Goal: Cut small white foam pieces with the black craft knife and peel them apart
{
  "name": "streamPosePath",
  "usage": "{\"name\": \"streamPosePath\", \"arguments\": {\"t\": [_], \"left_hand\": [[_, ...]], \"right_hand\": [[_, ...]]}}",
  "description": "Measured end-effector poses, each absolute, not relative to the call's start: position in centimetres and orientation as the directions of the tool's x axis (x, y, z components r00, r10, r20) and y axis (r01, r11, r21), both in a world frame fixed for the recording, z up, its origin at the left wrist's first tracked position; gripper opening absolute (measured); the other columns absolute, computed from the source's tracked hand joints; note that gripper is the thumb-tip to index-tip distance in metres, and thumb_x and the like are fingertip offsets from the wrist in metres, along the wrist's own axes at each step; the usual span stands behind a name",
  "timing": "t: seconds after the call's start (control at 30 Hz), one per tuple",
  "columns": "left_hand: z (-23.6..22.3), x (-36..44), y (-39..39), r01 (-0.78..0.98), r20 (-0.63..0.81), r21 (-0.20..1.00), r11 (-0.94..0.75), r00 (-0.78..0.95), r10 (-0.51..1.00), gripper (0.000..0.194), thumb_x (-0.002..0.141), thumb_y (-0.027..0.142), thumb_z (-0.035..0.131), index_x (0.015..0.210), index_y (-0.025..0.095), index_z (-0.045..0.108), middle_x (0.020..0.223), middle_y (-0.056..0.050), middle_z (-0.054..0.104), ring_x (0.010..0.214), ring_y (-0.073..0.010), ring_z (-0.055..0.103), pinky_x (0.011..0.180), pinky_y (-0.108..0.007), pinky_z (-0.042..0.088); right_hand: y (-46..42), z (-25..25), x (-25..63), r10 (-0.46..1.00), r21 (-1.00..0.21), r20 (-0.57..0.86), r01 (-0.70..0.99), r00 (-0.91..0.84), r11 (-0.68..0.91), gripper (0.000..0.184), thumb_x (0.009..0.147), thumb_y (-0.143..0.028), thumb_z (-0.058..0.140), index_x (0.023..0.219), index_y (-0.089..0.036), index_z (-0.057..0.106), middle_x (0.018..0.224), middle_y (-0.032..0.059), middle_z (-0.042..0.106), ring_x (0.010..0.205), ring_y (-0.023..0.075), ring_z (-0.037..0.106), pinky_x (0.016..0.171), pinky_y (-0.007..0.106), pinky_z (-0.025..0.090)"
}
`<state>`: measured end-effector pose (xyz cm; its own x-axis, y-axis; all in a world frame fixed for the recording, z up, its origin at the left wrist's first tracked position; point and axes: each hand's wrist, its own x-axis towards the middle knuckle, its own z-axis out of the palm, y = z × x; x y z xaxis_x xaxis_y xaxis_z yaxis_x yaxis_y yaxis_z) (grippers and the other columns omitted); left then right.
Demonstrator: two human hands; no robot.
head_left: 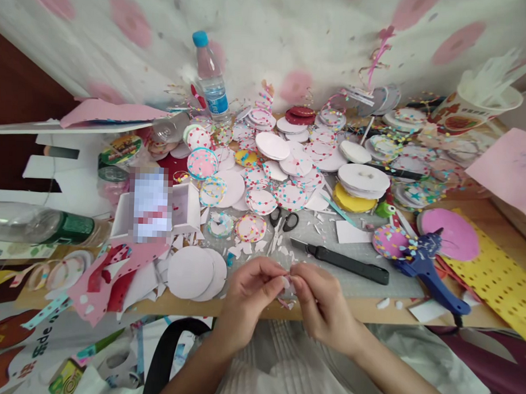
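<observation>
My left hand (251,291) and my right hand (317,294) meet at the table's near edge. The fingertips of both pinch a small pale pink scrap of paper (287,283), with a bit more of it hanging below. Just beyond my hands lie a black utility knife (342,263) on a grey cutting mat (373,247) and small black-handled scissors (283,219). Plain white paper discs (193,272) lie to the left of my left hand.
Several confetti-edged paper discs (290,163) cover the table's middle and back. A water bottle (210,77) stands at the back, another bottle (38,223) lies at left. A blue glue gun (428,266), pink foam disc (451,232) and yellow dotted sheet (501,280) sit at right.
</observation>
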<state>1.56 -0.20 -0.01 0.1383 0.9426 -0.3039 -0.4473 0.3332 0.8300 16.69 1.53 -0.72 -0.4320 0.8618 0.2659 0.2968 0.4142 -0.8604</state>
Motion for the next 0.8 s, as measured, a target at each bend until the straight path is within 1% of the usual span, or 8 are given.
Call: {"name": "streamPosePath", "arguments": {"t": [0.07,0.17,0.3,0.37,0.47,0.6,0.7,0.8], "left_hand": [[0.0,1.6,0.0,-0.526,-0.417,0.706,0.475,0.233,0.878,0.02,0.074,0.034,0.079,0.077,0.017,0.068,0.077,-0.002,0.061,0.068,-0.0111,0.056,0.062,-0.023,0.05],[-0.1,1.5,0.4,-0.574,-0.504,0.55,0.607,0.351,0.789,0.025,0.067,0.033,0.083,0.07,0.015,0.066,0.068,-0.002,0.059,0.063,-0.0104,0.053,0.062,-0.025,0.048],[-0.3,1.4,0.6,-0.587,-0.555,0.463,0.664,0.392,0.734,0.027,0.065,0.032,0.085,0.067,0.014,0.065,0.066,-0.002,0.057,0.061,-0.01,0.051,0.061,-0.025,0.047],[-0.4,1.4,0.4,-0.596,-0.552,0.508,0.622,0.329,0.766,0.027,0.066,0.034,0.084,0.068,0.014,0.065,0.066,-0.001,0.057,0.061,-0.0098,0.051,0.059,-0.024,0.047],[-0.3,1.3,0.1,-0.556,-0.474,0.673,0.487,0.181,0.862,0.023,0.072,0.034,0.08,0.073,0.016,0.067,0.072,-0.001,0.062,0.066,-0.0106,0.054,0.06,-0.023,0.049],[0.0,1.2,-0.2,-0.384,-0.29,0.872,0.304,0.096,0.952,0.012,0.08,0.03,0.074,0.08,0.019,0.069,0.081,-0.002,0.066,0.073,-0.0139,0.062,0.062,-0.024,0.053],[0.2,1.0,-0.2,-0.253,-0.175,0.95,0.184,0.061,0.983,0.007,0.083,0.026,0.07,0.082,0.019,0.068,0.083,-0.002,0.066,0.074,-0.0145,0.063,0.064,-0.025,0.053],[0.3,0.5,-0.2,-0.082,-0.054,0.995,0.059,0.061,0.997,0.005,0.087,0.024,0.064,0.087,0.019,0.066,0.084,-0.003,0.065,0.078,-0.0151,0.062,0.07,-0.027,0.052]], "right_hand": [[1.6,-0.6,16.7,0.859,-0.872,0.251,0.282,-0.447,0.401,0.027,0.1,-0.021,0.036,0.073,-0.023,0.04,0.062,-0.0031,0.043,0.055,0.0132,0.041,0.052,0.027,0.031],[1.5,-0.5,16.8,0.856,-0.881,0.244,0.265,-0.455,0.392,0.031,0.101,-0.025,0.034,0.071,-0.023,0.041,0.06,-0.0023,0.045,0.054,0.0133,0.043,0.052,0.027,0.031],[1.4,-0.6,17.0,0.873,-0.907,0.202,0.252,-0.445,0.338,0.034,0.102,-0.027,0.033,0.07,-0.022,0.043,0.059,-0.0023,0.047,0.054,0.0125,0.044,0.051,0.026,0.032],[1.5,-0.4,17.2,0.88,-0.915,0.144,0.277,-0.453,0.293,0.032,0.101,-0.027,0.034,0.071,-0.022,0.043,0.061,-0.0029,0.047,0.054,0.0122,0.044,0.052,0.025,0.033],[1.8,0.4,17.6,0.859,-0.898,0.055,0.351,-0.509,0.266,0.025,0.099,-0.029,0.037,0.076,-0.022,0.044,0.064,-0.0023,0.049,0.056,0.0129,0.045,0.053,0.026,0.034],[2.1,1.6,17.7,0.818,-0.866,-0.072,0.443,-0.571,0.233,0.021,0.096,-0.024,0.035,0.077,-0.022,0.044,0.063,-0.0029,0.048,0.054,0.0126,0.044,0.052,0.026,0.032],[2.2,1.9,17.3,0.806,-0.84,-0.145,0.502,-0.574,0.207,0.021,0.093,-0.021,0.035,0.073,-0.023,0.039,0.059,-0.005,0.043,0.05,0.0112,0.04,0.05,0.025,0.028],[2.0,1.6,17.0,0.816,-0.836,-0.152,0.513,-0.558,0.195,0.02,0.09,-0.02,0.038,0.071,-0.024,0.036,0.056,-0.0067,0.037,0.048,0.0104,0.034,0.048,0.024,0.026]]}}
